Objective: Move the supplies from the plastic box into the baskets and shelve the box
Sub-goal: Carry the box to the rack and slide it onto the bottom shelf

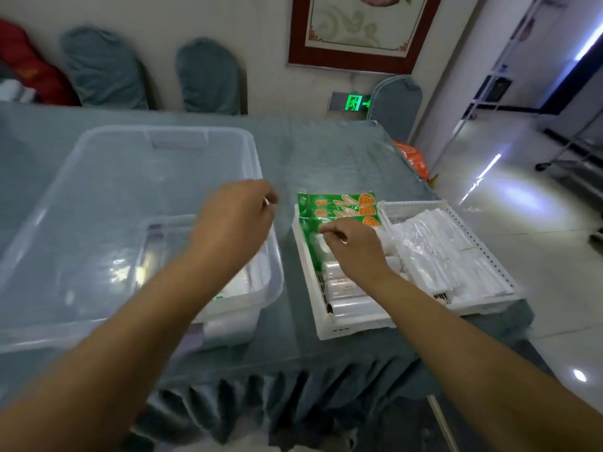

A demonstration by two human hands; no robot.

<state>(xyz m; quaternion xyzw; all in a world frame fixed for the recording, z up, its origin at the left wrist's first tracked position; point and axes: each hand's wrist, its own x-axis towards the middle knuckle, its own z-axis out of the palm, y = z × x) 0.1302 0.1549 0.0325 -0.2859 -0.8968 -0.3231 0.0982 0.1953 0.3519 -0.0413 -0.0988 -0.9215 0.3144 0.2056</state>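
Box (98,197) contents blurred; right hand (354,247) hides basket (326,324) packets.

Green-and-orange packets (337,208) just past the right hand (354,247), white baskets (352,327), clear plastic box (98,197), grey-blue tabletop (326,151) cloth.

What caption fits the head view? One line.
Right hand on green packets in white plastic basket; left hand over clear plastic box.
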